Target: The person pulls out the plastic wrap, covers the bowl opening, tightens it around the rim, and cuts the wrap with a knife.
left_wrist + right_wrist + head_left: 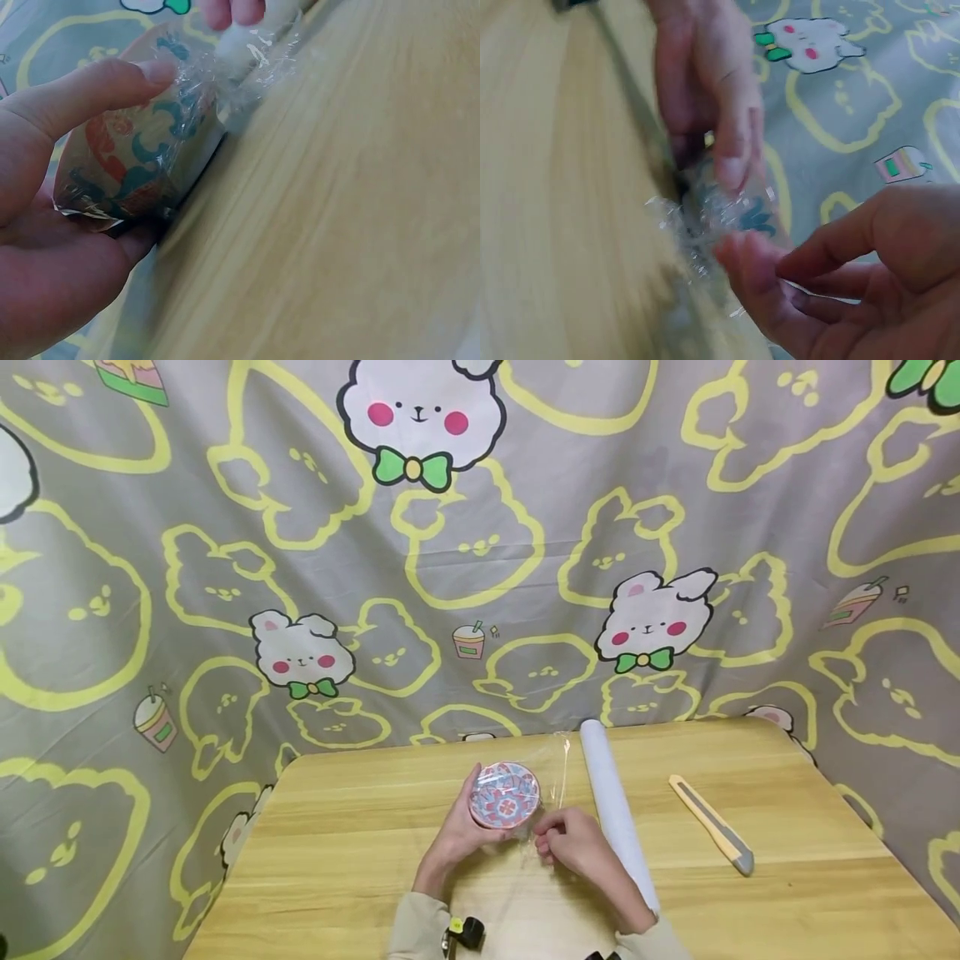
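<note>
A small round bowl (504, 795) with a red, blue and white floral pattern is held above the table in my left hand (459, 831). The fingers and thumb curl round its side, the thumb lying along the wall in the left wrist view. Clear plastic wrap (255, 64) covers the bowl and bunches up loosely at its base. My right hand (573, 843) is close on the bowl's right side, its thumb and fingertips pinching the edge of the wrap (694, 240). Part of the wrap sticks up beyond that hand. The right wrist view is blurred around the bowl.
A long pale roll (617, 810) lies on the wooden table (337, 843) just right of my right hand. Farther right lies a yellow and grey utility knife (711, 825). A grey patterned cloth (465, 552) hangs behind the table's back edge and at both sides.
</note>
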`<act>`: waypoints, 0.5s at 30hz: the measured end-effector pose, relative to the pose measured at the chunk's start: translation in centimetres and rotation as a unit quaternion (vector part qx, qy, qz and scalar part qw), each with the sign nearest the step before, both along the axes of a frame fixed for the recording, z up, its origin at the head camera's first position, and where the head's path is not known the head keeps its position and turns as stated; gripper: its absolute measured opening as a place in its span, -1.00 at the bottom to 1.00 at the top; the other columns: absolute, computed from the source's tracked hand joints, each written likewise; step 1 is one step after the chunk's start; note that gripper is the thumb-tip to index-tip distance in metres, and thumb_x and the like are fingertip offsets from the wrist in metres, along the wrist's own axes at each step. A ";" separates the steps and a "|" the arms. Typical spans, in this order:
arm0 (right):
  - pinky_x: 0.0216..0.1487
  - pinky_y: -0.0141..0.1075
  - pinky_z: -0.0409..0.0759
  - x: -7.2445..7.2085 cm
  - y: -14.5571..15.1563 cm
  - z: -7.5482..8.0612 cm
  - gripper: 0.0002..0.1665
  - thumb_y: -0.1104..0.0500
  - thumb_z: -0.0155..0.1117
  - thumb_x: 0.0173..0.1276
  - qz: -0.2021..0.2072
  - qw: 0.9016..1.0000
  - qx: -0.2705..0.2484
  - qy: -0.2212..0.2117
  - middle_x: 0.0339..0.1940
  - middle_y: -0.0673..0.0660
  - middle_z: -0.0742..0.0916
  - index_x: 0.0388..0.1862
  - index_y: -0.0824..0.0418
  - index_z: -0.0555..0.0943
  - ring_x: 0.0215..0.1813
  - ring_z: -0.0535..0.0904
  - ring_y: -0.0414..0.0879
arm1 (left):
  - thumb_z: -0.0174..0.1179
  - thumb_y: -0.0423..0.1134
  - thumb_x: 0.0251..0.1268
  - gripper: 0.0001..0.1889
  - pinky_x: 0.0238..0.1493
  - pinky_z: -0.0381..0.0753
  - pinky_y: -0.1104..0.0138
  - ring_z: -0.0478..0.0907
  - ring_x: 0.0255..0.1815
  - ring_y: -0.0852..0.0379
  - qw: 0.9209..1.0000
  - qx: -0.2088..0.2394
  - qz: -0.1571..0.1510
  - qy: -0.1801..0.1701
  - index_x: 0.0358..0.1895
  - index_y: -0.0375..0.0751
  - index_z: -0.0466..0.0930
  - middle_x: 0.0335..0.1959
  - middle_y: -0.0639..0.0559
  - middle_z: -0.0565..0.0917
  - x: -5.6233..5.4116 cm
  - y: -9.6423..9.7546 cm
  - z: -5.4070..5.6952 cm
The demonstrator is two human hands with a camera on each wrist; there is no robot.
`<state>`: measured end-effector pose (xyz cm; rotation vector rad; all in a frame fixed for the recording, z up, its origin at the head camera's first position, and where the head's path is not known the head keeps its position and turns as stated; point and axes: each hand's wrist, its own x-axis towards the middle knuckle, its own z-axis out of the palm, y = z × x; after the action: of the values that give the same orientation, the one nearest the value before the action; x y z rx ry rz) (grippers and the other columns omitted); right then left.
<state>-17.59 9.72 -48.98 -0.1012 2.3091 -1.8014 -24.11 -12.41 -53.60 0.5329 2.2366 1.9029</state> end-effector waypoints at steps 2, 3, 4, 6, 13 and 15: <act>-0.30 -0.18 0.78 0.1 -0.2 0.0 -0.74 0.55 -0.01 0.35 0.002 1.000 -0.017 -0.011 -0.33 0.27 0.73 -0.10 0.62 0.60 -0.32 0.71 0.01 | 0.55 -0.55 -0.22 0.35 0.57 0.01 -0.16 0.17 0.52 -0.39 1.000 0.003 0.002 -0.002 0.65 -0.33 -0.24 0.58 -0.44 0.10 0.0 0.0 0.0; -0.25 -0.17 0.79 0.1 -0.3 -0.1 -0.74 0.54 0.00 0.36 0.003 0.999 -0.033 -0.019 -0.30 0.32 0.73 -0.06 0.64 0.56 -0.28 0.72 0.05 | 0.55 -0.55 -0.21 0.35 0.58 0.00 -0.15 0.16 0.52 -0.39 1.000 0.002 0.003 -0.001 0.66 -0.33 -0.24 0.58 -0.43 0.09 0.0 0.0 0.0; -0.20 -0.17 0.79 0.0 -0.5 -0.2 -0.74 0.53 0.01 0.37 0.004 0.998 -0.050 -0.028 -0.26 0.39 0.73 -0.02 0.66 0.51 -0.24 0.74 0.10 | 0.56 -0.54 -0.22 0.35 0.58 0.00 -0.16 0.16 0.52 -0.38 1.000 0.000 0.004 0.001 0.66 -0.32 -0.23 0.59 -0.42 0.10 0.0 0.0 0.1; -0.08 -0.16 0.78 -0.1 -0.9 -0.7 -0.70 0.49 0.00 0.41 -0.001 0.995 -0.092 -0.046 -0.13 0.47 0.72 0.06 0.66 0.40 -0.10 0.74 0.17 | 0.56 -0.54 -0.21 0.34 0.58 -0.02 -0.15 0.14 0.54 -0.36 1.000 0.000 0.003 0.000 0.66 -0.31 -0.22 0.60 -0.40 0.09 0.0 0.0 0.1; 0.24 -0.10 0.65 -0.6 -1.0 -2.2 -0.45 0.47 -0.12 0.36 0.020 0.965 -0.240 -0.103 0.24 0.65 0.51 0.30 0.70 0.13 0.20 0.61 0.21 | 0.54 -0.58 -0.22 0.34 0.58 -0.09 -0.18 0.08 0.56 -0.39 1.000 0.012 -0.010 -0.004 0.66 -0.32 -0.23 0.59 -0.44 0.06 0.1 0.0 0.0; 0.24 -0.14 0.64 -0.5 -0.5 -2.1 -0.39 0.46 -0.10 0.40 0.036 0.961 -0.251 -0.111 0.26 0.62 0.50 0.36 0.73 0.10 0.19 0.60 0.14 | 0.53 -0.59 -0.22 0.33 0.59 -0.08 -0.16 0.08 0.56 -0.37 1.000 0.016 -0.008 -0.008 0.66 -0.31 -0.22 0.60 -0.43 0.06 0.1 0.1 0.0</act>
<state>-18.14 9.19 -51.11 -0.0557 1.6384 -2.1902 -24.02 -12.34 -53.64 0.5368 2.1891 1.9319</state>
